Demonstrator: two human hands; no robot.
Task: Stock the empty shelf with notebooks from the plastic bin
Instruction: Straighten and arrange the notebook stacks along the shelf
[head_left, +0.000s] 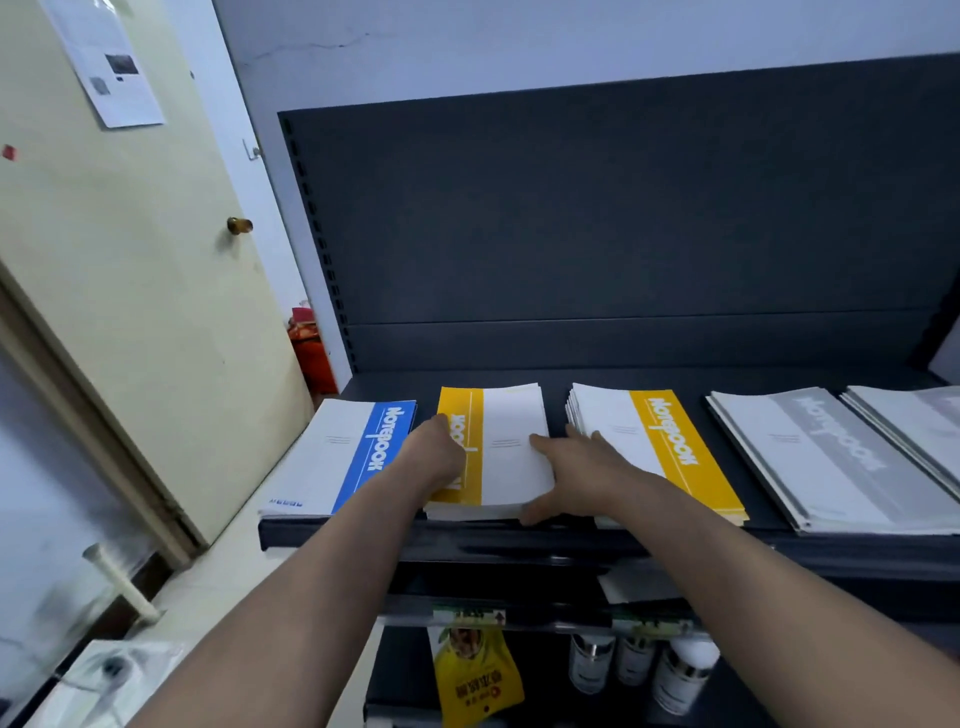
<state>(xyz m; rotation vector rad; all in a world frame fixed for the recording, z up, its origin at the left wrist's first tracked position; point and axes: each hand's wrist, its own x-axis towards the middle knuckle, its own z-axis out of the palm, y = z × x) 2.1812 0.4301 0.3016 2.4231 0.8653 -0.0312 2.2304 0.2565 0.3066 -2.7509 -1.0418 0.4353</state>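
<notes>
A dark shelf (467, 535) carries rows of notebook stacks. At the left lies a blue-and-white stack (337, 457). Beside it is a yellow-and-white stack (511, 415), and both my hands are on it. My left hand (434, 452) presses on its left yellow band, fingers curled over the cover. My right hand (576, 467) clasps its right edge, thumb at the front corner near the shelf lip. Further right sits another yellow-and-white stack (670, 447), then grey-and-white stacks (831, 462). The plastic bin is out of view.
A cream door (130, 286) with a brass knob (239, 225) stands ajar at the left. A red object (311, 353) sits behind the shelf's left upright. Below the shelf hang a yellow bag (478, 680) and several white bottles (639, 665).
</notes>
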